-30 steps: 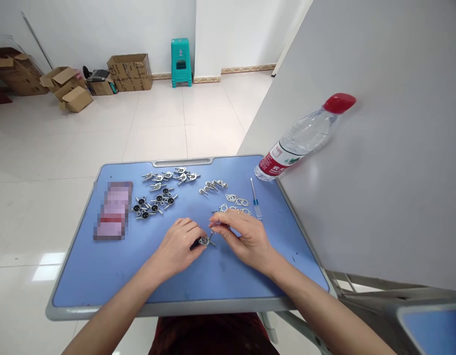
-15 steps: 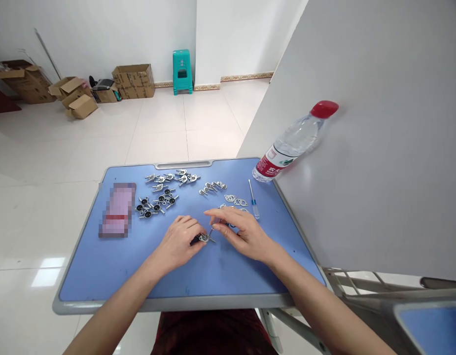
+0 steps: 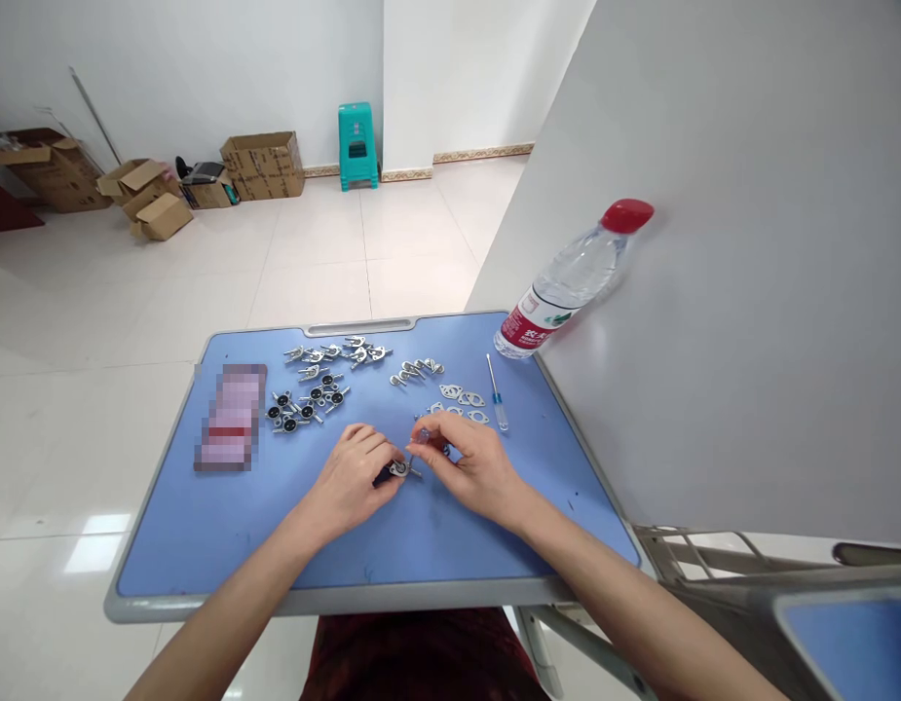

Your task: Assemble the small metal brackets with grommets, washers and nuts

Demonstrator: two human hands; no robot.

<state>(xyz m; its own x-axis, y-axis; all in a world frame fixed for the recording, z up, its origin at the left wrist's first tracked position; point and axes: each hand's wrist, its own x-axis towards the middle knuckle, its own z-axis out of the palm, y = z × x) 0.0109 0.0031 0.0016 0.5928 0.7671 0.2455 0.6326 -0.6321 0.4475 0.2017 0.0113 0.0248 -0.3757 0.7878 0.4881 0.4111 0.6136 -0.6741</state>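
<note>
Watching from my end through the head camera. Left hand (image 3: 358, 477) is gripping a metal part with a black body (image 3: 398, 469), fingertips clamped on it, just above or on the blue tabletop (image 3: 333, 555), near the middle. Right hand (image 3: 471, 462) is pinching a small clear-handled tool (image 3: 425, 435), thumb and forefinger closed on it; its thin shaft is pointing down at the part's right end. Actual contact: I cannot tell.

Containers. A red-capped clear bottle (image 3: 559, 292) is standing at the table's far right corner, beside a grey panel (image 3: 713, 341); I am not making out a liquid level. On the floor along the wall, open cardboard boxes: the leftmost (image 3: 77, 180) is showing something pale at its mouth; a low one (image 3: 208, 195) is carrying a black object (image 3: 202, 173); a taller printed one (image 3: 267, 166) is hiding its inside from me.

Loose on the table: metal brackets (image 3: 358, 356) and black-faced parts (image 3: 308, 413) are lying left of centre; stemmed metal pieces (image 3: 408, 370), flat plates (image 3: 463, 397) and a screwdriver (image 3: 501, 414) are lying beyond the right hand.
</note>
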